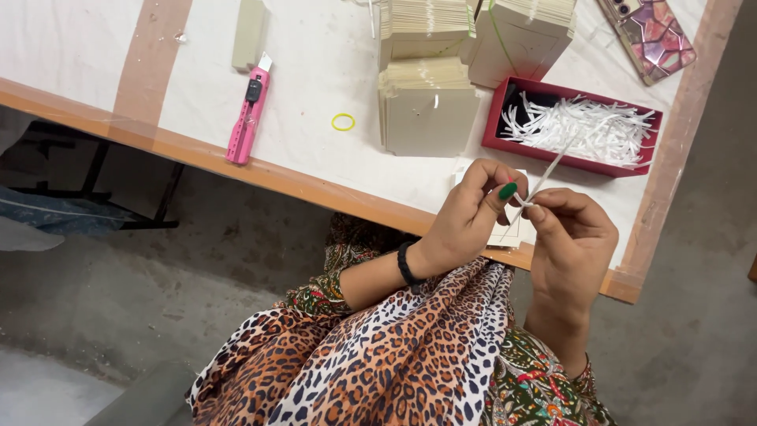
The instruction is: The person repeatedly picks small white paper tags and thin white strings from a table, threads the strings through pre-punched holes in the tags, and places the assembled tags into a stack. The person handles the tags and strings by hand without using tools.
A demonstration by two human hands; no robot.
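Right now, from the head camera, I see my left hand point(469, 217) and right hand point(569, 241) meeting at the near edge of the table point(315, 185), fingers of both pinched shut on a thin white string point(544, 177) that runs up toward the red tray point(498, 118) of white strings just beyond. A pale card point(509, 234) lies under my hands. Farther left lie stacks of beige cards point(426, 106), a yellow rubber band point(343, 121) and a pink utility knife point(248, 114); a phone point(648, 35) sits far right
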